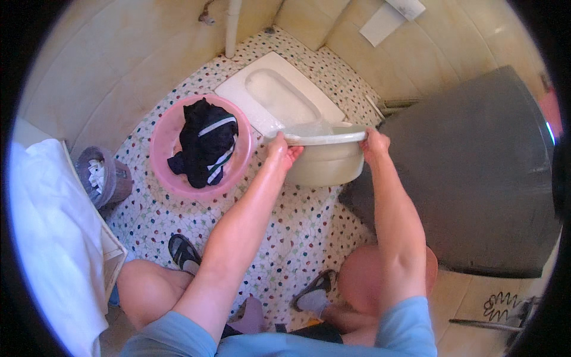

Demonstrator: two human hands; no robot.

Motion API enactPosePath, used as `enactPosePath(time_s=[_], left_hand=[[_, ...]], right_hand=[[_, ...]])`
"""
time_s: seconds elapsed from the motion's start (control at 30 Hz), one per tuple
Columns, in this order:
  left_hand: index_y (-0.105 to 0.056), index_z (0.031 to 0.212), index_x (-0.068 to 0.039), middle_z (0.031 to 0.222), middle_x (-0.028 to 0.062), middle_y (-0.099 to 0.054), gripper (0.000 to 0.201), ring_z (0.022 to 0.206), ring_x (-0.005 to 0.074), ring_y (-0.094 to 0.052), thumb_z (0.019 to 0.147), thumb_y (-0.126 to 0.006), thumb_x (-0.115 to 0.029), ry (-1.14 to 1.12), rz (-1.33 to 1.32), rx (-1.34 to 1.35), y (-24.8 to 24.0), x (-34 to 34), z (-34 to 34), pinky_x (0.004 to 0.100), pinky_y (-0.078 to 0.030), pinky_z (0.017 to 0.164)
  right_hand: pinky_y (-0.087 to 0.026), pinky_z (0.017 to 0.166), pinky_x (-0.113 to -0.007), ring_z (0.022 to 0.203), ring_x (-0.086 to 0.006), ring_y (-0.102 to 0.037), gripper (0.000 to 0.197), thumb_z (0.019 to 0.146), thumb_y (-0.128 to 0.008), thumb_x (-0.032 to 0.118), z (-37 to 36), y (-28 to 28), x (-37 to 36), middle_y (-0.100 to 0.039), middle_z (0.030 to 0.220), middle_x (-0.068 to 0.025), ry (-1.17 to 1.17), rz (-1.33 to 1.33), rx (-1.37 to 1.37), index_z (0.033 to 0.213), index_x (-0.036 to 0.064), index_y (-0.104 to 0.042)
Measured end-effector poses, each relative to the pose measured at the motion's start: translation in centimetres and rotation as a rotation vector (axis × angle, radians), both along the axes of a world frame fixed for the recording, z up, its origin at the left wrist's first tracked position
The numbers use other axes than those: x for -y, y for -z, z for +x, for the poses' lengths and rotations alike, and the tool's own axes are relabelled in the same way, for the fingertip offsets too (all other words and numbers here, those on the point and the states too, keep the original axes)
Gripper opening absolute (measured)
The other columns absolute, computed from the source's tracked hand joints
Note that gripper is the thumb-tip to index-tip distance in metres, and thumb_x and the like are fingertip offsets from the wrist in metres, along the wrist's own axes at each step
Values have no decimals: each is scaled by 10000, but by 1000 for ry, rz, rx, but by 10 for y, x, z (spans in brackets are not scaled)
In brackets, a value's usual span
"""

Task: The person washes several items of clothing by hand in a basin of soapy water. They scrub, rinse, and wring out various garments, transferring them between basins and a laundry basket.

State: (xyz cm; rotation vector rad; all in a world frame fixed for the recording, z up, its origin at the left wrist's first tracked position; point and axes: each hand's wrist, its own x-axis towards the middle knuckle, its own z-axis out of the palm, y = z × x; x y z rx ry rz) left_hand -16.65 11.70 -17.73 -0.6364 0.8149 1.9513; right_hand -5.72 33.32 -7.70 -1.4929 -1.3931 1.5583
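A pale, off-white washbasin (326, 166) is held up in front of me and tipped away, its underside toward me. My left hand (281, 154) grips its left rim and my right hand (375, 146) grips the right rim. Clear water (306, 128) seems to run from its far side over the white squat toilet (235, 92). Left of the toilet, a pink basin (159, 146) stands on the floor. It contains a bunched dark garment (205, 140) with white stripes.
A small waste bin (122, 178) with crumpled tissues stands at the left, by a white cloth (53, 220). A large dark grey panel (464, 178) takes up the right side. A white pipe (232, 30) rises along the far wall above the speckled floor (279, 232).
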Motion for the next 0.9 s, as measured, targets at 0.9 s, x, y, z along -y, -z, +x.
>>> enactPosePath(time_s=[0.9], left_hand=[[-530,1111,10,953,132,-606,446,760,226,-628,852,-632,-338,79,367,689,12,32,144,369,-571,752]], right_hand=[[-510,705,-443,810,-346,-641,572,811,-556,69,2,-99,206,-613,934,-224,-471,1102,285,1361,-29,-431]])
